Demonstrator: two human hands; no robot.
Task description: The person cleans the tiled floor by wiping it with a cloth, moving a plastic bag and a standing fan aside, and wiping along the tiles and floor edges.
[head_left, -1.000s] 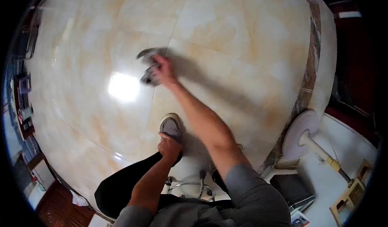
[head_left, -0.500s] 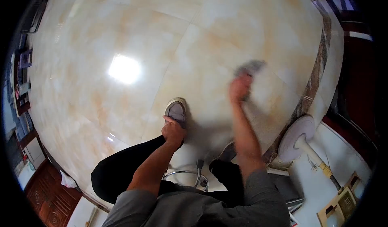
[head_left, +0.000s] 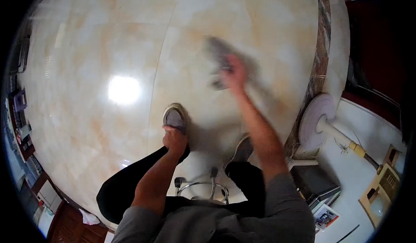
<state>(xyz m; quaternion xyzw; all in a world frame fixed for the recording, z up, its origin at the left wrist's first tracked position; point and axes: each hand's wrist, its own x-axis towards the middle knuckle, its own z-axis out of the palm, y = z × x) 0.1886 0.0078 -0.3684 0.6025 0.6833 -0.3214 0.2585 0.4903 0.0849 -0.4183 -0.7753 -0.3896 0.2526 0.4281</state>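
My left hand (head_left: 174, 139) is at the left shoe (head_left: 175, 118), a grey slip-on with a pale sole edge. Its fingers are closed at the upper near the ankle, one finger lying across the shoe. Out in front and to the right, my right hand (head_left: 234, 72) grips a limp, dark grey cloth (head_left: 218, 49). Both are smeared by motion, and the cloth hangs above the floor, clear of the shoe. The other shoe (head_left: 241, 150) stands further back on the right, partly hidden by my trouser leg and arm.
Glossy cream floor tiles (head_left: 99, 52) stretch ahead, with a dark border strip (head_left: 320, 65) on the right. Beside it are a round-based stand (head_left: 318, 119) and a black box (head_left: 314, 182). A chrome stool base (head_left: 203, 184) is beneath me. Shelves (head_left: 21, 113) line the left.
My right hand has swung left and further forward with the cloth. The left hand stays at the shoe. The whole view has shifted slightly.
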